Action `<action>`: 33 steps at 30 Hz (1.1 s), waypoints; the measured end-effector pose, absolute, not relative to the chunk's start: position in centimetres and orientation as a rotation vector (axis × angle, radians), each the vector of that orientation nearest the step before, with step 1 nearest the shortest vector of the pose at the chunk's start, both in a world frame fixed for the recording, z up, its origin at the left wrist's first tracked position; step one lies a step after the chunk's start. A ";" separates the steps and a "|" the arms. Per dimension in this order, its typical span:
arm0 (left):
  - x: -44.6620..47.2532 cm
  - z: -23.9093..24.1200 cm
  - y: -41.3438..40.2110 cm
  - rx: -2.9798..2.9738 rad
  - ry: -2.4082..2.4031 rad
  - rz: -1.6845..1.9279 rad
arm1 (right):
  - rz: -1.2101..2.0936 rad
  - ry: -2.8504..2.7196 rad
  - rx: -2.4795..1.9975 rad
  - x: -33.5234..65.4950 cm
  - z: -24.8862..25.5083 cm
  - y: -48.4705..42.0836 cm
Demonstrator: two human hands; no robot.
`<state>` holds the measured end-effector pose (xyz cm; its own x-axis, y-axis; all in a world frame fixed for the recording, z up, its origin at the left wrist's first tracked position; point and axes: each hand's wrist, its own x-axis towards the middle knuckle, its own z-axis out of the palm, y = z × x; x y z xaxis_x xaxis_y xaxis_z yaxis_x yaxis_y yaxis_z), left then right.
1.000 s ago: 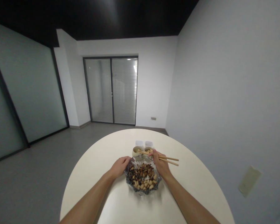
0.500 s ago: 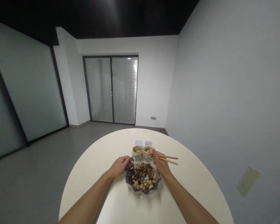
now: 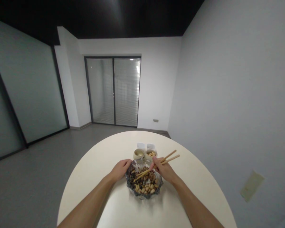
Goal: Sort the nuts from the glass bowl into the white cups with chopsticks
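Observation:
A clear scalloped glass bowl (image 3: 143, 196) sits on the table, holding nuts: pale shelled-looking ones at the front and darker, seed-like pieces behind. My left hand (image 3: 120, 168) grips its left rim, fingers at the edge. In my right hand (image 3: 163, 168) is a pair of wooden chopsticks (image 3: 169, 155). Their tips point down-left into the bowl, among the dark pieces; whether they pinch anything is too small to tell. Just behind the glass bowl stand a cream cup (image 3: 139, 154) and a second cup (image 3: 152, 154) with pale nuts inside.
Two small white containers (image 3: 141, 145) stand side by side behind the cups. Everything rests on a round cream table (image 3: 104, 152). A white wall (image 3: 228, 95) rises to the right, and a glass door (image 3: 112, 91) is at the back.
The chopstick tips have moved from over the left cream cup down toward me into the glass bowl. My left hand has stayed at the rim.

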<state>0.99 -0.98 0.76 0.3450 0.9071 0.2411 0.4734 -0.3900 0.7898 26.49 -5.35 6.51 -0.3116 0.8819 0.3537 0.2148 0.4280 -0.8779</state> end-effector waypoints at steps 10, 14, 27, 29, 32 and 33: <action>1.3 0.9 -0.8 1.996 1.203 0.910 | 0.880 -1.915 -1.025 26.5 6.0 -5.4; 1.4 0.9 -0.7 1.995 1.197 0.899 | 0.894 -1.957 -1.015 26.6 5.8 -5.0; 1.1 0.8 -0.8 1.992 1.192 0.909 | 0.905 -1.947 -1.020 26.7 6.1 -5.2; 1.1 0.8 -0.7 1.988 1.194 0.912 | 0.906 -1.941 -1.009 26.8 6.1 -5.0; 1.0 0.8 -0.8 1.987 1.199 0.915 | 0.912 -1.913 -0.986 27.1 6.3 -4.9; 1.0 0.8 -0.8 1.990 1.199 0.915 | 0.910 -1.897 -0.982 27.2 6.4 -4.9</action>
<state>1.00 -0.81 0.79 0.3435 0.9087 0.2372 0.4679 -0.3846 0.7957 27.21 -4.88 6.39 -0.3814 0.8680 0.3179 0.2949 0.4402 -0.8481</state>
